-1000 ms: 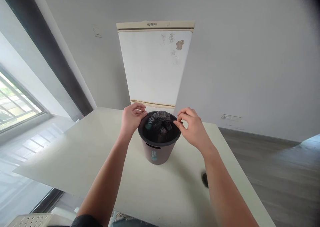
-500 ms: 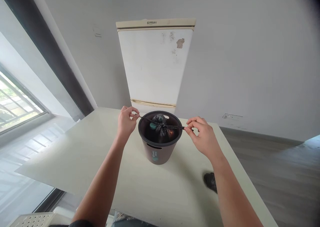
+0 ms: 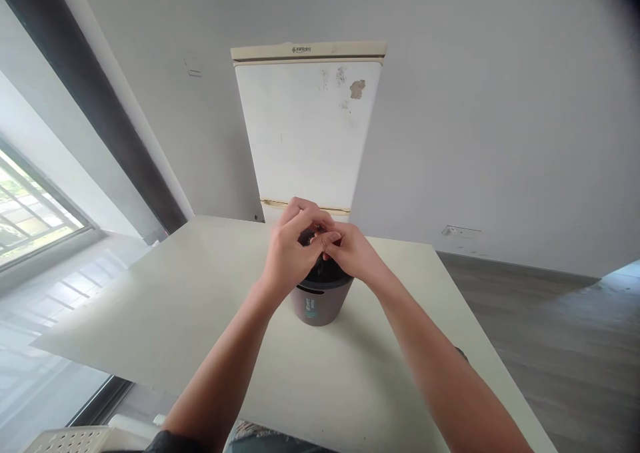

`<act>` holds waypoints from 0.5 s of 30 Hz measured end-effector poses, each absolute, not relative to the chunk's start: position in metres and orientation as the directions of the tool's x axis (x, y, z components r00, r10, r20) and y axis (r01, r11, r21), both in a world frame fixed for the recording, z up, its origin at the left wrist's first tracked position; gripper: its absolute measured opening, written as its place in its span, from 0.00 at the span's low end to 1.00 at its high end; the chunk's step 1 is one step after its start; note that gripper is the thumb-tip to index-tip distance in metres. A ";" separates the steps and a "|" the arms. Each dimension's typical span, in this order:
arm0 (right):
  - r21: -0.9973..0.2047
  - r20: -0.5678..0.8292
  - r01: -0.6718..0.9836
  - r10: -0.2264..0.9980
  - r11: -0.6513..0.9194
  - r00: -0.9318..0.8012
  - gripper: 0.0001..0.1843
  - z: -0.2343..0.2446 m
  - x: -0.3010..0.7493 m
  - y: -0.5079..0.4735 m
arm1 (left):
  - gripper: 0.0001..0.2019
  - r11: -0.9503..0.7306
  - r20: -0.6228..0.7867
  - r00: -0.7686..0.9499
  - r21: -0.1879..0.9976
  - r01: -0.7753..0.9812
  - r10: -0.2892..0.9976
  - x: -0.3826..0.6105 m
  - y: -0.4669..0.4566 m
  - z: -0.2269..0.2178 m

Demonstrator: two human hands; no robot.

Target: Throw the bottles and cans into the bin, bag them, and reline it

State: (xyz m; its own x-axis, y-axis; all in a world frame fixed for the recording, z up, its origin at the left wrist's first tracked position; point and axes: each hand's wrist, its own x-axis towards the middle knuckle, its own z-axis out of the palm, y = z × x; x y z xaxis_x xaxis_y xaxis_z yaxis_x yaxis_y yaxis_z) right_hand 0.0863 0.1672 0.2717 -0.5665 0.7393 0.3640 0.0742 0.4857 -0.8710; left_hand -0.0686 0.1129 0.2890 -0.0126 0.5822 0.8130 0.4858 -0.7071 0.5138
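Note:
A dark brown trash bin (image 3: 320, 308) with a black rim and a slot in its side stands upright on the pale table. My left hand (image 3: 294, 243) and my right hand (image 3: 353, 250) meet above its mouth, fingers curled together and thumbs touching. Between them they pinch the tie ends of a black garbage bag (image 3: 323, 270), which is gathered inside the bin. My fingers hide the ends and the knot, and most of the bag is covered from view.
The pale table (image 3: 175, 300) stretches out to the left and front. A white fridge (image 3: 307, 130) stands behind it. My right forearm mostly hides a small dark object (image 3: 461, 354). A perforated cream basket (image 3: 70, 440) shows at the lower left; a window (image 3: 37, 200) is beyond.
Both hands have come inward from either side of the bin, where they stretched the bag's ties apart, and now meet over it. The bin has stayed in place.

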 end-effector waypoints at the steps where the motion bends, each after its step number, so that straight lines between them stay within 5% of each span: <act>1: -0.866 0.394 0.057 0.747 0.497 -0.536 0.12 0.271 0.082 0.172 | 0.05 -0.698 0.812 -0.039 0.524 0.488 0.583 -0.073 0.113 0.284; 7: -0.858 0.508 -0.132 0.785 0.496 -0.354 0.20 0.282 0.070 0.190 | 0.16 -0.501 0.658 -0.410 0.750 0.432 0.632 -0.110 0.113 0.224; 15: -0.579 0.785 -0.315 0.619 0.752 0.035 0.25 0.341 0.060 0.209 | 0.26 -0.392 0.479 -0.381 0.874 0.286 0.791 -0.119 0.121 0.157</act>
State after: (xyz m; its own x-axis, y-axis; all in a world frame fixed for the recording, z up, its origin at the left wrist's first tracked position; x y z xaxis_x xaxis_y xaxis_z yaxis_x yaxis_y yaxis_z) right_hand 0.0598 0.2091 0.3414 0.0354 0.6187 0.7849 -0.3148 0.7523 -0.5788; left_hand -0.1194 0.1215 0.1568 -0.3808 0.7908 0.4792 0.2855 -0.3923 0.8744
